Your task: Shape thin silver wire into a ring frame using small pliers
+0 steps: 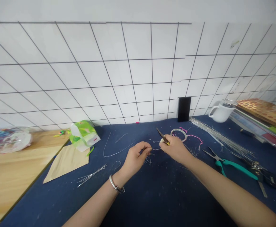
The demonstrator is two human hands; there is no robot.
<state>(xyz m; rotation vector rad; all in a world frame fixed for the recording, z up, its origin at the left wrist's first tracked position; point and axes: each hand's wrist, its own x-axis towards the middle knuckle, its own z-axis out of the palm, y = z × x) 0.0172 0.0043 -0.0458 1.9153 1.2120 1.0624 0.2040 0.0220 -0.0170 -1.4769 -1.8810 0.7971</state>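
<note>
a thin wire (156,149) spans the gap between the two hands, just above the blue cloth (138,205). the left hand (138,154) seems to pinch one end between thumb and fingers; the right hand (175,147) is closed around a dark-and-yellow tool (161,135). the step looks like working the wire's end; a next move would call for a steady pinch. a wire coil (185,137) and teal-handled pliers (240,168) lie to the right.

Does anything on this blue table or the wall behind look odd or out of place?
Mildly, yes: a discolored mark breaks the otherwise white gridded wall at upper right, and a bent wire lies loose beyond the left hand, unlike the straight bundle.
</note>
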